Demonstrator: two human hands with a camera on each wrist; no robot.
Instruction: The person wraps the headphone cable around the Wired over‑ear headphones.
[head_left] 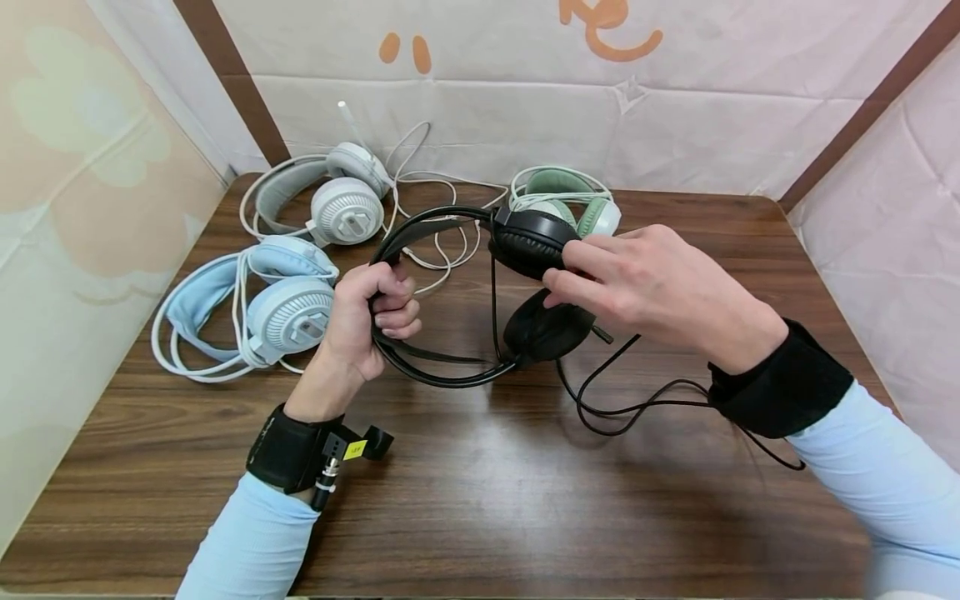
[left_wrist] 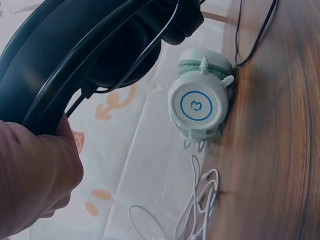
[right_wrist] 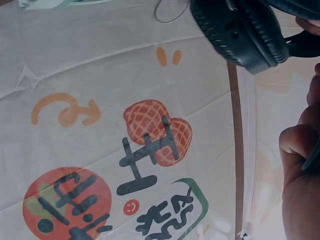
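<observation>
Black headphones [head_left: 540,329] are held above the table, their ear cups toward the right. My left hand [head_left: 375,308] grips the headband, fingers curled round it; the left wrist view shows this hand [left_wrist: 40,170] close up. With bent fingers, my right hand [head_left: 645,275] holds the headphones at the ear cups, partly covering them. Its fingertips lie between the upper ear cup [head_left: 531,242] and the lower one. A short dark stub [head_left: 602,335] sticks out beside the lower cup. From the headphones a black cable [head_left: 652,402] trails over the table to the right.
Light blue headphones [head_left: 288,317] lie on the wooden table [head_left: 480,517] at the left, with white-grey headphones [head_left: 347,208] behind them. A white cable [head_left: 450,179] loops across the back. Green-and-white headphones [head_left: 600,218] stand at the back middle. Printed fabric walls [head_left: 480,117] enclose the table.
</observation>
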